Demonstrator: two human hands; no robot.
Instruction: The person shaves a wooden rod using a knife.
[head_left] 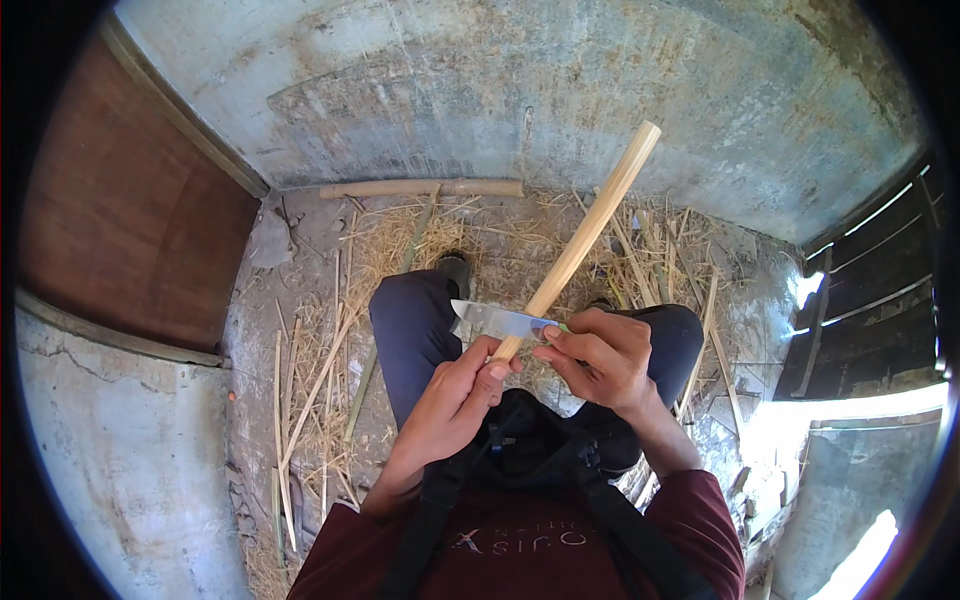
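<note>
A long, pale, peeled wooden stick (590,228) slants up and away to the right from between my knees. Its near end is gripped by my left hand (452,402), fingers and thumb closed round it. My right hand (603,352) is closed on the handle of a knife (498,318), and a bit of green shows between those fingers. The shiny blade points left and lies across the stick just beyond my left fingers. Most of the knife handle is hidden by my right hand.
Straw-like shavings (390,235) and thin split strips (318,385) litter the floor around my feet. A bamboo pole (425,188) lies along the base of the stained wall (470,80). A brown panel (130,200) stands at left, dark slats (865,300) at right.
</note>
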